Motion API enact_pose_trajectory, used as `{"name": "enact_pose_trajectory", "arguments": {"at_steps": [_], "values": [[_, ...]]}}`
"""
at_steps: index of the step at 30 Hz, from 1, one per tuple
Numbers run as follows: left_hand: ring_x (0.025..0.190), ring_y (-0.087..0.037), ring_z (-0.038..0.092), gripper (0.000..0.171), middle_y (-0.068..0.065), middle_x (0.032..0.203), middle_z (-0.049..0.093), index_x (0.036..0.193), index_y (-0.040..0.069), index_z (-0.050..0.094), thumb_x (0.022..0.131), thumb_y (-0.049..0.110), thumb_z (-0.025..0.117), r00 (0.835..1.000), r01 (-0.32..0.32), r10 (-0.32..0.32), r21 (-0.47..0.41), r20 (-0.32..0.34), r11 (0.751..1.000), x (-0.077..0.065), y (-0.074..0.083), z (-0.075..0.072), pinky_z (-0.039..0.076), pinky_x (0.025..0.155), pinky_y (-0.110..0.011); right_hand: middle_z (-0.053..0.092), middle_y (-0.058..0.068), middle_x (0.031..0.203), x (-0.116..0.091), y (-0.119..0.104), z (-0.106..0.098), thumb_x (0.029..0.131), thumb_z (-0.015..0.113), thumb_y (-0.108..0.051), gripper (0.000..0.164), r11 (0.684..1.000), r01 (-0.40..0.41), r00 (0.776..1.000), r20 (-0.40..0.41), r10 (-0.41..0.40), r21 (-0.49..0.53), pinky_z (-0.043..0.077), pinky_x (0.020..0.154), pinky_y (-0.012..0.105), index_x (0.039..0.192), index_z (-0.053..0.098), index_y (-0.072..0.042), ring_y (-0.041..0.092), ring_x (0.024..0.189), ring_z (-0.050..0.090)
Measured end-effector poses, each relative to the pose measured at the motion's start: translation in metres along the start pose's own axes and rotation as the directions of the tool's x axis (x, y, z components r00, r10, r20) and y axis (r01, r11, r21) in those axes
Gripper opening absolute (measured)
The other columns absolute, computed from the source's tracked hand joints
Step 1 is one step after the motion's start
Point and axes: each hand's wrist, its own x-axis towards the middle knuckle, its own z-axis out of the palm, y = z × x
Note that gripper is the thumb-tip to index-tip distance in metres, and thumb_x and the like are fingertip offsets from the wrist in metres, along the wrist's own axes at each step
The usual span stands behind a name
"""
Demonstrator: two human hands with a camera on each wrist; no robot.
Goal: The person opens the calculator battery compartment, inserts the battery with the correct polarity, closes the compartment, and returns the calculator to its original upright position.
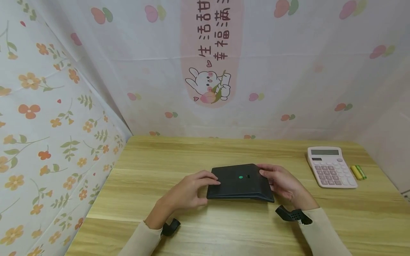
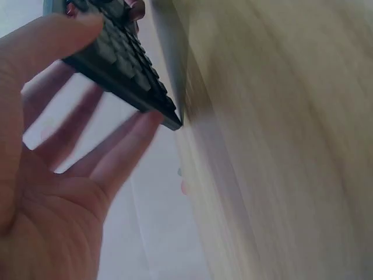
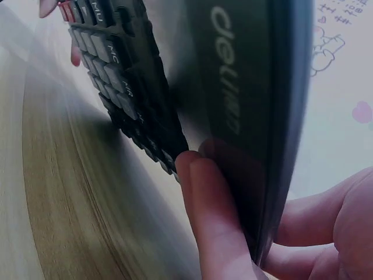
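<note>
A black calculator (image 1: 232,182) is held face down over the wooden table, its back with a green dot turned up. In the right wrist view its keys (image 3: 111,70) and the brand lettering by the display face the table. My left hand (image 1: 193,188) grips its left end, thumb on the key side and fingers on the back. The right hand (image 1: 283,183) pinches the display end between thumb and fingers. In the left wrist view, the keyed corner of the calculator (image 2: 128,70) comes close to the tabletop.
A pink and white calculator (image 1: 331,167) lies at the right of the table (image 1: 144,153), with yellow-green batteries (image 1: 358,172) beside it. Behind hangs a printed white curtain (image 1: 153,64); a flowered cloth (image 1: 48,124) closes off the left side. Black straps (image 1: 293,215) sit at both wrists.
</note>
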Motion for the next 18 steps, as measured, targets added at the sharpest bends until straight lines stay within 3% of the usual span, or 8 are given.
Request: {"name": "enact_pose_trajectory", "arguments": {"at_steps": [4, 10, 15, 18], "values": [[0.129, -0.027, 0.069, 0.071, -0.015, 0.159, 0.057, 0.150, 0.007, 0.066, 0.087, 0.019, 0.096, 0.989, 0.146, -0.145, -0.029, 0.041, 0.989, -0.0014, -0.0004, -0.0002, 0.057, 0.104, -0.038, 0.073, 0.000, 0.117, 0.0004, 0.0007, -0.0007, 0.116, 0.050, -0.009, 0.064, 1.000, 0.004, 1.000, 0.002, -0.004, -0.001, 0.064, 0.081, 0.033, 0.168, 0.020, 0.012, 0.014, 0.100, 0.076], [0.118, -0.019, 0.075, 0.093, -0.022, 0.170, 0.043, 0.162, 0.003, 0.052, 0.084, 0.016, 0.100, 0.962, 0.265, -0.241, -0.241, 0.127, 0.934, -0.0018, -0.0047, 0.0023, 0.059, 0.099, -0.029, 0.074, 0.002, 0.118, 0.0005, 0.0020, -0.0013, 0.116, 0.050, -0.009, 0.064, 1.000, 0.009, 1.000, 0.012, -0.009, -0.012, 0.064, 0.081, 0.035, 0.169, 0.019, 0.012, 0.016, 0.100, 0.076], [0.114, -0.015, 0.076, 0.102, -0.019, 0.159, 0.056, 0.166, 0.001, 0.044, 0.082, 0.013, 0.101, 0.950, 0.309, -0.268, -0.349, 0.163, 0.885, -0.0024, -0.0083, 0.0036, 0.057, 0.098, -0.023, 0.074, 0.003, 0.120, 0.0004, 0.0030, -0.0009, 0.117, 0.050, -0.009, 0.065, 0.999, 0.018, 1.000, 0.019, -0.018, -0.027, 0.065, 0.082, 0.036, 0.169, 0.018, 0.012, 0.017, 0.100, 0.077], [0.116, -0.017, 0.075, 0.104, -0.018, 0.152, 0.063, 0.168, 0.003, 0.042, 0.083, 0.017, 0.101, 0.931, 0.363, -0.316, -0.396, 0.181, 0.843, -0.0035, -0.0075, 0.0018, 0.057, 0.097, -0.024, 0.074, 0.004, 0.120, 0.0009, 0.0032, 0.0000, 0.117, 0.050, -0.010, 0.065, 0.999, 0.021, 1.000, 0.019, -0.020, -0.034, 0.065, 0.081, 0.037, 0.168, 0.019, 0.012, 0.017, 0.100, 0.077]]}}
